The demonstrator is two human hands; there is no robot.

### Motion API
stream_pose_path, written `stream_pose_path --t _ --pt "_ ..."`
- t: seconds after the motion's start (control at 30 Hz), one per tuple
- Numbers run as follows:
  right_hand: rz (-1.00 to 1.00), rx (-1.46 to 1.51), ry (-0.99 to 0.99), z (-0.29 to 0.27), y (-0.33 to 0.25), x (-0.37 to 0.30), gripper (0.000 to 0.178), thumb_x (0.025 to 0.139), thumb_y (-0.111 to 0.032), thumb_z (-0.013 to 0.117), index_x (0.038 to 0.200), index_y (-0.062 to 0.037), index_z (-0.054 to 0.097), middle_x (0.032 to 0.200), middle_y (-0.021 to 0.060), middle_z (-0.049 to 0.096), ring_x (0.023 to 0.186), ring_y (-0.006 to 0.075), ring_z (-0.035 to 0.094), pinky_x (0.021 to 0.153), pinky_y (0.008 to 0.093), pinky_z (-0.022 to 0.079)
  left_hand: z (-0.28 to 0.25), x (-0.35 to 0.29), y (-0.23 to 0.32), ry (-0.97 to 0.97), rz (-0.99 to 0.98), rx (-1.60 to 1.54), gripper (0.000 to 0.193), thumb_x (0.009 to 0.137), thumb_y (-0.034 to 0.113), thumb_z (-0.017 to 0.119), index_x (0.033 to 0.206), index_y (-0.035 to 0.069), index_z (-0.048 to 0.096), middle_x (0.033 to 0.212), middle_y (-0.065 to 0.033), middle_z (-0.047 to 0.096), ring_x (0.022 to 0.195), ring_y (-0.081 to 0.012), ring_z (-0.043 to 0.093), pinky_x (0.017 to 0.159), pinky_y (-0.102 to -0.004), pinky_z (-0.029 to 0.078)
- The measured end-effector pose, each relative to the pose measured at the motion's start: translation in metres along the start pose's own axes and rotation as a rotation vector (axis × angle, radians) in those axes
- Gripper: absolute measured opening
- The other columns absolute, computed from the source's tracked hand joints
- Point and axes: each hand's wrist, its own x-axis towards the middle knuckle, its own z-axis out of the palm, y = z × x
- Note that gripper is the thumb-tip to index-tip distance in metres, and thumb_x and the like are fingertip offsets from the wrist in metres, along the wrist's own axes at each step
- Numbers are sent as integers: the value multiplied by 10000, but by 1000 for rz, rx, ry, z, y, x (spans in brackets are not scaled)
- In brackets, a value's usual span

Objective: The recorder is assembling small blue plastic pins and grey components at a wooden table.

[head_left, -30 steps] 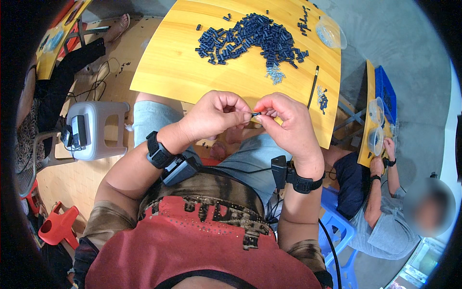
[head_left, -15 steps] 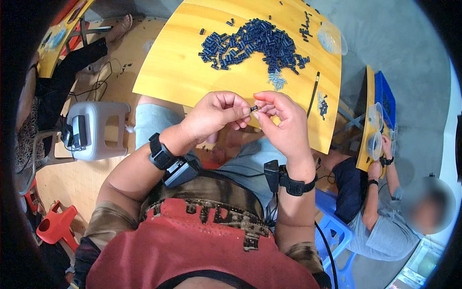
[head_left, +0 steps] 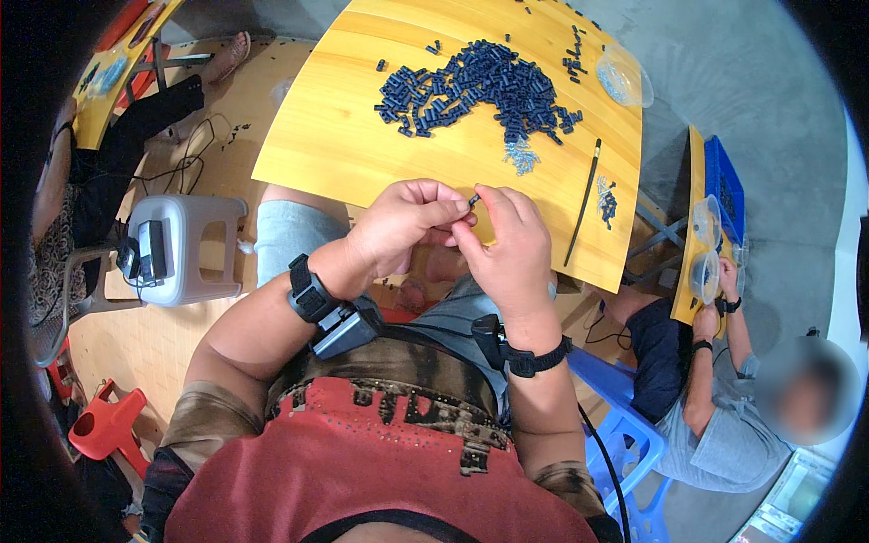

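Part (head_left: 473,198), small and dark, sits pinched between the left hand (head_left: 407,226) and right hand (head_left: 507,244), just over the table (head_left: 317,136) edge. Clear bowl (head_left: 623,76) holds tiny bits.

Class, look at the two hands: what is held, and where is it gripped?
A small dark part is pinched between the fingertips of the left hand and right hand, one at each end; details are too small to tell.

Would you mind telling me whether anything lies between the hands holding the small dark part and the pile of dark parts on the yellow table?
Nothing visible does. The left hand and right hand pinch the small dark part above the near edge of the yellow table; only bare tabletop separates them from the pile of dark parts.
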Motion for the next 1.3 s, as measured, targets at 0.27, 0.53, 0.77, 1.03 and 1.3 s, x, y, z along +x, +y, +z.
stream_pose_path --t 0.27,0.53,0.77,1.03,1.3 --pt "-44 -84 -7 0 3 -6 351 679 -147 694 975 10 590 850 139 568 808 319 559 697 397 468 -1 0 -10 19 -53 -20 160 890 171 595 918 16 622 854 -57 639 775 -111 607 693 -234 500" --pt "-63 -67 -80 -4 3 -11 277 698 -146 667 908 16 590 783 140 551 759 320 554 669 406 461 1 -2 -12 26 -63 123 165 897 182 587 908 21 623 765 -30 627 613 -99 579 567 -229 494" --pt "-115 -26 -102 -8 5 -13 197 705 -120 643 842 3 574 782 141 551 772 319 546 689 405 455 5 -1 -20 36 -15 157 172 896 176 589 868 13 634 736 -42 630 590 -106 579 529 -229 486" --pt "-142 -38 -235 -7 9 -19 154 711 -113 631 811 -11 575 797 149 560 795 324 549 725 404 460 1 -4 -29 76 -71 265 162 897 162 583 870 9 632 739 -47 631 573 -115 584 492 -237 486" --pt "43 12 -123 6 12 -34 251 667 -129 694 838 -13 552 799 153 546 793 338 543 707 417 454 -8 -5 -48 -13 -166 25 150 912 192 561 925 52 612 804 -11 620 667 -98 587 592 -222 503"
